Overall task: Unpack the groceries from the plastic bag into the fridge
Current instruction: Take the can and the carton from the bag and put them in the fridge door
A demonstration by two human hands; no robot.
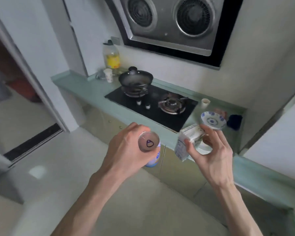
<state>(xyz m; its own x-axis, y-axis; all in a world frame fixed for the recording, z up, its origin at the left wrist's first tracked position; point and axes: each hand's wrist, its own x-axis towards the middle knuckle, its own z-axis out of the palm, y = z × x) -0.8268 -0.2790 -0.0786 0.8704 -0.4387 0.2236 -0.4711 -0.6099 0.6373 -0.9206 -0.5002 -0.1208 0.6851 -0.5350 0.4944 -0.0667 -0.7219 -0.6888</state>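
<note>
My left hand grips a drink can from the side; its silver top with a pull tab faces up and its pale blue and yellow body points down. My right hand holds a small white carton between thumb and fingers, tilted, just in front of the counter's edge. Both hands are out in front of me, level with the green counter. Neither the plastic bag nor the fridge is in view.
On the counter a black gas hob carries a wok. A blue-patterned bowl and a paper cup stand at the right, an oil bottle at the back left. An extractor hood hangs above. A doorway opens at left.
</note>
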